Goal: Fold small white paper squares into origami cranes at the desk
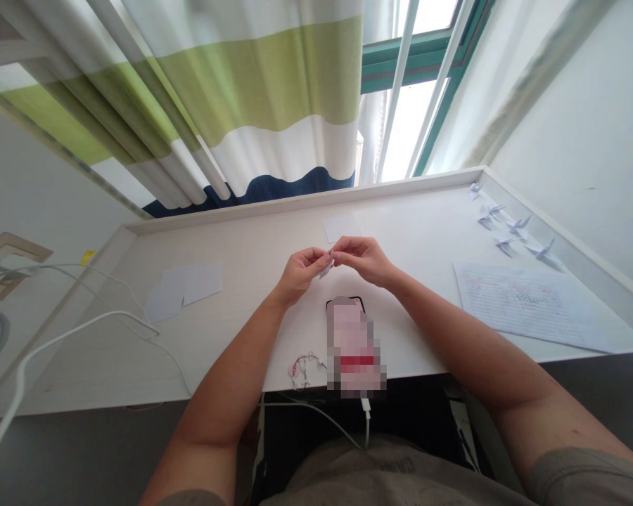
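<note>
My left hand (pixel 302 270) and my right hand (pixel 363 257) meet above the middle of the white desk (pixel 243 337). Both pinch a small folded piece of white paper (pixel 327 266) between their fingertips. Below the hands a phone (pixel 354 348) lies on the desk near its front edge, with a cable plugged into its near end. A blank square of paper (pixel 342 227) lies just beyond the hands.
Several small folded paper cranes (pixel 511 228) stand in a row at the far right. A lined, written sheet (pixel 527 303) lies to the right. Loose white paper squares (pixel 182 288) lie to the left. White cables (pixel 84 327) cross the left side. A beaded bracelet (pixel 303 367) rests beside the phone.
</note>
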### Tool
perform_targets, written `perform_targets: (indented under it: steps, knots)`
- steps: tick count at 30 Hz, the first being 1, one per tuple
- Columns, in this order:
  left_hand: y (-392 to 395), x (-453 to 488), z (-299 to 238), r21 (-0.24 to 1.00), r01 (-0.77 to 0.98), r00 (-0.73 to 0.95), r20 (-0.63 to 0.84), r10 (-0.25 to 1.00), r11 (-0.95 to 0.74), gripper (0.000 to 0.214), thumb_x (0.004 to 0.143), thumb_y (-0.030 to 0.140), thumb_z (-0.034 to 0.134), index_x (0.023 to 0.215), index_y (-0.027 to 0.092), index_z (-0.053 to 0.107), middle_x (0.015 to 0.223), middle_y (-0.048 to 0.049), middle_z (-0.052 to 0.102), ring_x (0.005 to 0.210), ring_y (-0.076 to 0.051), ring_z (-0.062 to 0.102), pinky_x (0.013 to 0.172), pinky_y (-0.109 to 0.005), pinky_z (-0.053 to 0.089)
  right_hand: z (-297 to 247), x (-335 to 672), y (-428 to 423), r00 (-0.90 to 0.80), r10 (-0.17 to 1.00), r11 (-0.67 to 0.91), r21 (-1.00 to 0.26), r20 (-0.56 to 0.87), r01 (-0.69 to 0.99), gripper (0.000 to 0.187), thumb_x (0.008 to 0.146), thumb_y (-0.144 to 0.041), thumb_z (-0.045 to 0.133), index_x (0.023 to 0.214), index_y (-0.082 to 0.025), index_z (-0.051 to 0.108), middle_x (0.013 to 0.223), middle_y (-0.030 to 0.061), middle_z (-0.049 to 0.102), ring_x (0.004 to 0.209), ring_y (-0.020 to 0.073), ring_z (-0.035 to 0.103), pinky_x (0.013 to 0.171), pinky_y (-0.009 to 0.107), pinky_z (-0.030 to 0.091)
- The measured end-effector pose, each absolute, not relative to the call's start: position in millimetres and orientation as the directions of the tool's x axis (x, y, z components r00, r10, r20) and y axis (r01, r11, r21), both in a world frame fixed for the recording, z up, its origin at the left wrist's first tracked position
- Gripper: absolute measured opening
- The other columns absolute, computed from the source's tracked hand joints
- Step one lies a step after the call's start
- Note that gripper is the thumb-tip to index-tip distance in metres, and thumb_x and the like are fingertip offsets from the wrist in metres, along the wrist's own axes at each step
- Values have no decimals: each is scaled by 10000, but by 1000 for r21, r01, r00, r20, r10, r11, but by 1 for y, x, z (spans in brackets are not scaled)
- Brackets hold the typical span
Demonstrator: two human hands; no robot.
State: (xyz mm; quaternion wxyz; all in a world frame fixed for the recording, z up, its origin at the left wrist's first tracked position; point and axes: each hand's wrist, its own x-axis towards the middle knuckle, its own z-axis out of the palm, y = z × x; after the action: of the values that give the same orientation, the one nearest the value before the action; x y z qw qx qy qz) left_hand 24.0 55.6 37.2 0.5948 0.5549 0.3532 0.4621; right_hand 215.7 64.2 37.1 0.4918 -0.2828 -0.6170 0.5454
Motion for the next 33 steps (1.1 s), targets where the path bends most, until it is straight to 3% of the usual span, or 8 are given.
perform_targets:
  steps: [7, 16, 22, 33]
  knots:
    - [57, 25, 31, 988, -108, 252, 138, 958, -114, 390, 767, 517, 894, 803, 157, 749, 730, -17, 696, 646, -99, 542, 632, -259, 417, 29, 213, 65, -271, 918, 285, -957, 289, -56, 260, 842, -440, 830, 818, -193, 754, 756, 20, 724, 726, 154, 646, 707, 333, 527]
    - [57, 30, 28, 981, -84, 236, 188, 953, -173, 457, 810, 611, 833, 840, 164, 746, 746, -22, 695, 674, -119, 568, 677, -278, 460, 31, 211, 65, -193, 928, 299, -946, 319, -125, 278, 902, -455, 747, 806, -194, 740, 742, 23, 718, 726, 163, 670, 754, 358, 570]
    - [55, 28, 28, 940, 136, 89, 303, 949, -313, 381, 854, 559, 811, 855, 180, 769, 830, -43, 755, 778, -165, 662, 762, -311, 499, 27, 212, 66, -210, 933, 286, -956, 294, -67, 236, 841, -425, 821, 853, -198, 760, 848, 51, 762, 784, 176, 686, 774, 374, 566]
    - [52, 28, 30, 855, 311, 91, 409, 908, -416, 339, 867, 563, 795, 841, 225, 783, 821, -27, 782, 792, -187, 707, 807, -357, 541, 24, 211, 66, -198, 919, 344, -939, 340, -15, 270, 872, -462, 776, 807, -203, 737, 807, 44, 769, 764, 181, 686, 747, 362, 540]
